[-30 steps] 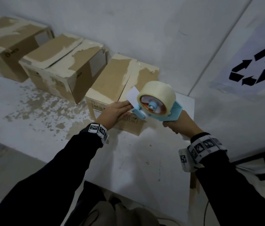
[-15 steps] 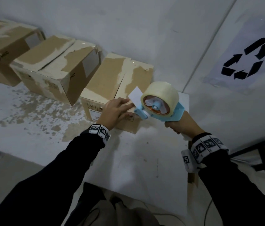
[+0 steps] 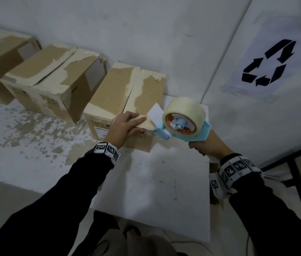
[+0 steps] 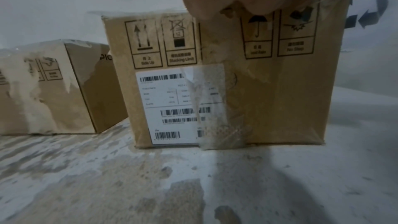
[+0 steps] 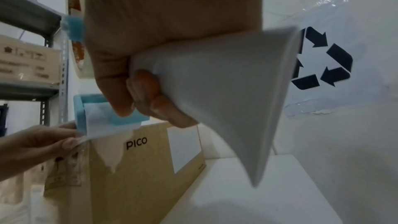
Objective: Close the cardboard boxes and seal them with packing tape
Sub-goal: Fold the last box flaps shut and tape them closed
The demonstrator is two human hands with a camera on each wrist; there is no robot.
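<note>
Nearest cardboard box, matte brown, flaps closed, torn pale patches on top; sits on the mottled white bench by the wall. Left hand lies on its near top edge, fingers straight, thumb pressing clear glossy tape onto the front face. At 3 o'clock of it, right hand grips the blue plastic tape dispenser, fingers curled round the handle. Two more taped boxes stand at 10 o'clock.

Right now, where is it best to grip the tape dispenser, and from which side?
Probably by the handle under its blue frame, coming from below and behind, as the right hand does: the dispenser carries its roll on top and its tape end at the front, toward the box.
</note>
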